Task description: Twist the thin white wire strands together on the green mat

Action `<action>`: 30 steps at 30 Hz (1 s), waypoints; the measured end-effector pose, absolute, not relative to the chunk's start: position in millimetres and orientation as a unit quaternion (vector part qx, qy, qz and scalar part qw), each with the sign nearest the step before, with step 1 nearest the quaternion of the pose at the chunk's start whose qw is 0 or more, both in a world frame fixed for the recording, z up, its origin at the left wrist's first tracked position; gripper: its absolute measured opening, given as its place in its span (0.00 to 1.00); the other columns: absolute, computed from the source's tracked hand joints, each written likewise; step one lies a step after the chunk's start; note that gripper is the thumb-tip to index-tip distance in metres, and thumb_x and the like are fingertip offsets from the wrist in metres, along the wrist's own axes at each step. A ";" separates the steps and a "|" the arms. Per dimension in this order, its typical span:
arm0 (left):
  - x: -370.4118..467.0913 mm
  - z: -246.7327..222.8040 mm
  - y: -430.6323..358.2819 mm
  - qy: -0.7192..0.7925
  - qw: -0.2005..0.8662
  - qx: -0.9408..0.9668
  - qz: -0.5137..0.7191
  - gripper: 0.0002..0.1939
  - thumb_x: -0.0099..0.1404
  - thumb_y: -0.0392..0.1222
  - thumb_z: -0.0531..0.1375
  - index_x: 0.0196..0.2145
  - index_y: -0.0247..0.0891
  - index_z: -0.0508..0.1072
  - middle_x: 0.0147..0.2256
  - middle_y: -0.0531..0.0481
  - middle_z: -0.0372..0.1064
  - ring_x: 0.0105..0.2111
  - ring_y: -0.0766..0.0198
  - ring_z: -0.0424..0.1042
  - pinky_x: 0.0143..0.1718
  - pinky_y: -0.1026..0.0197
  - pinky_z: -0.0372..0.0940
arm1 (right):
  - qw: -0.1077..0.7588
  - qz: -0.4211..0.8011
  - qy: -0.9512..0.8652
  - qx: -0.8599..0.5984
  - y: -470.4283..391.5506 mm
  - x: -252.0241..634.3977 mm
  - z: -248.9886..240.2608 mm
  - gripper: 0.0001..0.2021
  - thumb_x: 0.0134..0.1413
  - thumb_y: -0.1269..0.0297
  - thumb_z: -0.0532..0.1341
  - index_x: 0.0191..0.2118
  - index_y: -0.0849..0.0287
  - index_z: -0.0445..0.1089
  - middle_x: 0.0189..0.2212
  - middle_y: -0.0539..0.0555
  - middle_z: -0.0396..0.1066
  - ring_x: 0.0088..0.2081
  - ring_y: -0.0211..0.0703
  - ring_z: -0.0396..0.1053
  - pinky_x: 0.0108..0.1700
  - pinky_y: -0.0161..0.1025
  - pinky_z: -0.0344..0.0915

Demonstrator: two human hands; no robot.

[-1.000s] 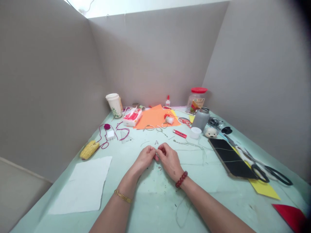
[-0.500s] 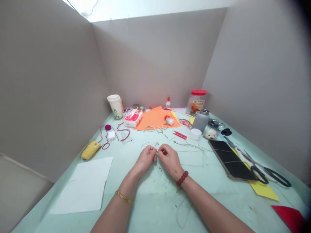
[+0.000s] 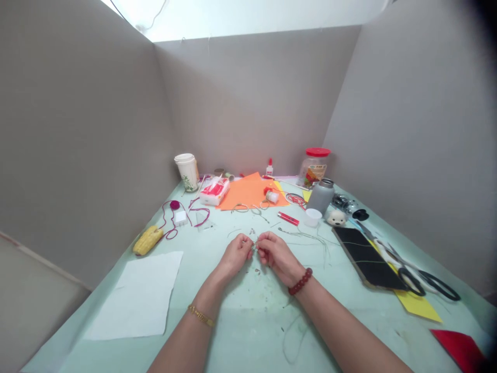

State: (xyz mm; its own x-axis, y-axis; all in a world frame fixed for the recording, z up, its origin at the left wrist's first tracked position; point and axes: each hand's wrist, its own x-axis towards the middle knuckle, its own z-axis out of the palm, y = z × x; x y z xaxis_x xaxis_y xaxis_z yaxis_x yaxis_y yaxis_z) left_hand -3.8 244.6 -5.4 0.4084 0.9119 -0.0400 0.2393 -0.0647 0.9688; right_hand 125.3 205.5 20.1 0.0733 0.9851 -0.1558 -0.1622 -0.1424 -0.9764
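The left hand (image 3: 235, 255) and right hand (image 3: 280, 256), fingertips pinched together, hold a thin greenish cord (image 3: 254, 244) between them; the right has shifted slightly away from the left since a moment earlier.

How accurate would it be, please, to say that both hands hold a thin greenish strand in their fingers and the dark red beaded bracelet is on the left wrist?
One detail is off: in the head view, the dark red beaded bracelet is on the wrist of the right hand, not the left hand. The rest stands: both hold a thin greenish strand.
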 end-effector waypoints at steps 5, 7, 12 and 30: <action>-4.8 -5.6 244.7 0.436 0.526 0.657 0.319 0.11 0.60 0.49 0.49 0.30 0.37 0.60 0.20 0.57 0.57 0.20 0.72 0.52 0.23 0.67 0.50 | 0.527 0.540 -0.412 -0.511 199.8 140.0 30.1 0.07 0.41 0.67 0.56 0.30 0.58 0.60 0.18 0.44 0.59 0.18 0.31 0.55 0.20 0.30 0.54; -5.0 -6.6 244.9 0.438 0.527 0.655 0.317 0.12 0.60 0.49 0.49 0.30 0.37 0.60 0.20 0.57 0.58 0.20 0.72 0.52 0.23 0.67 0.49 | 0.506 0.465 -0.460 -0.562 199.4 141.1 29.9 0.08 0.42 0.64 0.57 0.32 0.58 0.61 0.19 0.44 0.59 0.17 0.32 0.54 0.19 0.31 0.53; -4.5 -10.9 246.5 0.431 0.526 0.658 0.324 0.09 0.59 0.46 0.50 0.29 0.37 0.60 0.20 0.58 0.56 0.19 0.73 0.52 0.23 0.68 0.49 | 0.455 0.295 -0.550 -0.636 205.4 126.2 24.3 0.09 0.41 0.59 0.60 0.26 0.59 0.63 0.23 0.48 0.64 0.26 0.35 0.59 0.28 0.33 0.56; -5.5 -8.5 245.3 0.425 0.507 0.687 0.300 0.10 0.59 0.46 0.49 0.30 0.37 0.60 0.20 0.57 0.58 0.20 0.71 0.55 0.24 0.67 0.51 | 0.454 0.601 -0.478 -0.453 162.9 168.5 69.0 0.13 0.51 0.53 0.57 0.37 0.57 0.61 0.20 0.44 0.49 0.18 0.28 0.42 0.17 0.28 0.43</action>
